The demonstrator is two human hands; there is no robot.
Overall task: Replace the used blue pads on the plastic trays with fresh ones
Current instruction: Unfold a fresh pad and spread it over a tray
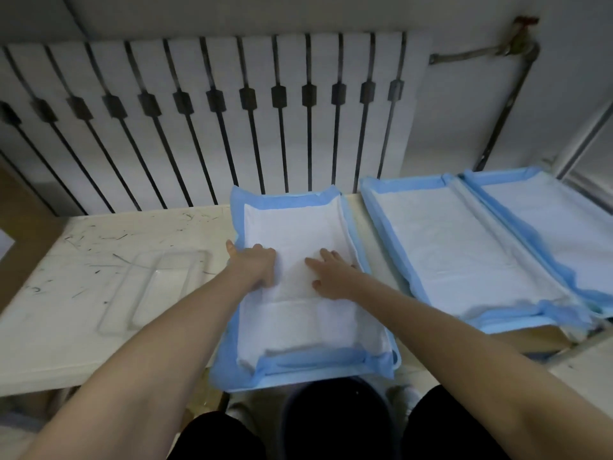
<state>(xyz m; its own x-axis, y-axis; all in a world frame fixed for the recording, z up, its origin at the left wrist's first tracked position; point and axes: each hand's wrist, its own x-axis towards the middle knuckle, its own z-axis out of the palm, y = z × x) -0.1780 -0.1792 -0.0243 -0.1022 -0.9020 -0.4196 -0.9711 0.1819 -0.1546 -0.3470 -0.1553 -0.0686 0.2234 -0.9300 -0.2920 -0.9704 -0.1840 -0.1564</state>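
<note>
A blue-edged white pad (292, 220) lies in a tray in front of me, its blue border folded up along the tray's sides. Both my hands lie flat on its white middle. My left hand (253, 263) presses near the pad's left side, with the thumb out toward the blue edge. My right hand (331, 272) presses beside it with the fingers spread. Two more padded trays lie on the right, one (444, 240) next to the middle tray and one (547, 224) at the far right. A bare clear plastic tray (156, 287) sits on the left.
The trays rest on a scuffed white table (83, 254) against a white radiator (212, 121). A pipe with a valve (517, 44) runs down the wall at the right. My dark-clothed knees are below the table's front edge.
</note>
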